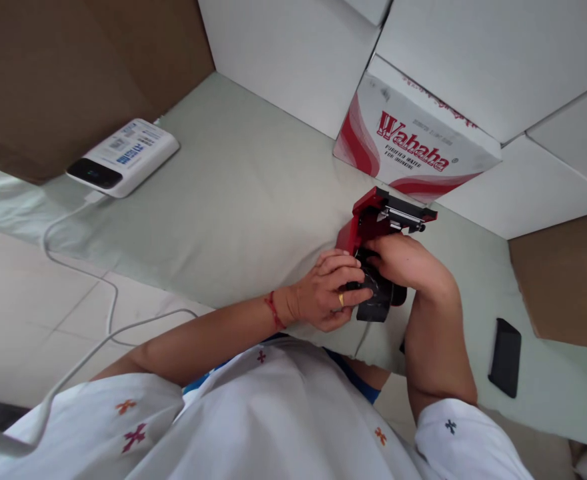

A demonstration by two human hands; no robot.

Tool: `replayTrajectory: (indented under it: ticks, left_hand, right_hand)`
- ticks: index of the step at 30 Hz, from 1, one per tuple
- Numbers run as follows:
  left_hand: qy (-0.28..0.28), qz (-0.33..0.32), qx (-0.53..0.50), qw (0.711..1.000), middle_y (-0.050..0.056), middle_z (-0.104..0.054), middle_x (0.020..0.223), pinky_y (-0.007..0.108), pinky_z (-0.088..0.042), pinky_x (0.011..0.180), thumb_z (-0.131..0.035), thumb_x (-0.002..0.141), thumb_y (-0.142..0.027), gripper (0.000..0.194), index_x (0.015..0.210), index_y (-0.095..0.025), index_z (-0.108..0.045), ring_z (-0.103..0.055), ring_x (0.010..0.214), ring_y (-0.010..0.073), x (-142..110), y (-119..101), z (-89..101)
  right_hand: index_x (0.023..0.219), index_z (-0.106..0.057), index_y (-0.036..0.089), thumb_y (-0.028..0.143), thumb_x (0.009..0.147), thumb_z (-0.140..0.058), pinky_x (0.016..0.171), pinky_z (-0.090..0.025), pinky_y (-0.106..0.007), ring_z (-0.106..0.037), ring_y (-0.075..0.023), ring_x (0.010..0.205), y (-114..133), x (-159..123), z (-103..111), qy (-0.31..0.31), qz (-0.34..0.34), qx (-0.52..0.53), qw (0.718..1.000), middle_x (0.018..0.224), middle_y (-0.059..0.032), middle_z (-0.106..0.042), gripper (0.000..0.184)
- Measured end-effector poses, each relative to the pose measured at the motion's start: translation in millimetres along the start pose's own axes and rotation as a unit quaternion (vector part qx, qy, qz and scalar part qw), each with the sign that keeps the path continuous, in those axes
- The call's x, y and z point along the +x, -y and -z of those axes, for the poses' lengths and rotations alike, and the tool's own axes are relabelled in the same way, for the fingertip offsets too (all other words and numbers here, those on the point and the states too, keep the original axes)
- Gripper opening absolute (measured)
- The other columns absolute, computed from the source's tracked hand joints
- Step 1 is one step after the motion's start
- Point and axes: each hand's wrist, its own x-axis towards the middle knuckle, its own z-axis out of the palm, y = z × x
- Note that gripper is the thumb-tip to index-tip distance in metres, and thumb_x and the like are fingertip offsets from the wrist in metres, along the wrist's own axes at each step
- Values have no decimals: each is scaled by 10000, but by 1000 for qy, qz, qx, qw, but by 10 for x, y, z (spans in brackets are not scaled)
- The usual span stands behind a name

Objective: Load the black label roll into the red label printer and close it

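Observation:
A red-and-black device point(346, 235) stands on the pale green cloth close to my body, its red cover raised. A metal bar and small black fittings point(401, 219) run along the raised edge. My left hand point(334, 288) lies against its near left side, fingers curved over a glossy black part point(375, 308) that hangs toward me. My right hand point(398, 260) reaches into the opening under the cover from the right, fingers bent inward. Its fingertips are mostly hidden inside, so what they pinch cannot be made out.
A Wahaha carton point(413, 143) stands behind the device against white boxes point(283, 60). At the left, a white power bank point(128, 153) has a white cable point(108, 287) running toward me. A black phone-like slab point(505, 358) lies at right, near a brown box point(563, 280).

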Motion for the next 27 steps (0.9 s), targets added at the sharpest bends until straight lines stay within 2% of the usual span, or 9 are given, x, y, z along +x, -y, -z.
replayTrajectory:
  ticks: [3,5,8,11,14,17,20,23,27]
  left_hand:
    - [32,30,17,999,49,-732,1161,602,-471,1167,-702,863,-302,394,1239,-417,-736,-596,1236,309,-50,1,2]
    - [27,24,21,999,45,-738,1156,587,-463,1170,-702,881,-299,381,1238,-426,-743,-593,1234,298,-73,4,8]
    - [12,0,38,999,38,-735,1162,564,-466,1161,-694,897,-300,392,1260,-444,-729,-587,1244,290,-71,1,9]
    - [-33,-37,96,994,48,-710,1168,538,-510,1119,-686,916,-304,355,1254,-404,-721,-570,1265,283,-24,-21,17]
    - [-81,-75,146,983,71,-672,1179,519,-543,1088,-704,914,-280,331,1241,-329,-721,-542,1295,279,34,-51,38]
    - [-98,-85,164,978,74,-664,1177,546,-550,1081,-692,897,-278,336,1229,-327,-716,-551,1289,289,62,-67,46]
    - [-106,-84,163,977,67,-673,1146,569,-528,1113,-665,889,-311,363,1249,-342,-705,-585,1286,300,64,-69,40]
    - [-120,-65,124,983,79,-692,1176,556,-489,1157,-643,929,-345,490,1418,-316,-634,-613,1325,303,74,-60,42]
    - [-118,-8,50,992,134,-722,1358,565,-376,1249,-558,1043,-431,622,1632,-268,-442,-634,1417,305,104,-10,64]
  right_hand:
    - [1034,-815,225,206,994,-587,762,-514,-337,-763,-242,919,-21,-143,13,-33,15,41,999,1069,-85,-845,232]
    - [1093,-826,247,281,1038,-590,874,-571,-360,-783,-242,992,-19,-306,46,-122,31,131,983,1118,-58,-852,245]
    - [1154,-825,249,386,1086,-575,950,-603,-392,-785,-233,982,-46,-487,92,-361,-25,248,899,1042,-47,-851,293]
    - [1333,-769,211,458,1108,-540,1104,-546,-515,-733,-292,1171,-185,-431,44,-532,-84,178,823,1223,-121,-814,405]
    - [1454,-701,216,504,1119,-493,1211,-453,-608,-618,-337,1398,-347,-248,-104,-531,-39,117,838,1396,-160,-750,488]
    - [1352,-766,210,479,1142,-449,1138,-529,-540,-692,-293,1270,-343,-210,-266,-510,-16,150,847,1256,-147,-794,466]
    - [1212,-831,214,415,1142,-475,1029,-583,-462,-734,-252,1129,-189,-379,-428,-515,-11,177,839,1145,-123,-805,414]
    - [1188,-844,222,335,1129,-517,976,-607,-433,-751,-232,1090,-60,-581,-653,-490,17,225,842,1119,-111,-805,351]
    - [1280,-822,255,287,1126,-516,1129,-567,-501,-713,-252,1295,-21,-691,-991,-480,41,331,811,1243,-108,-798,344]
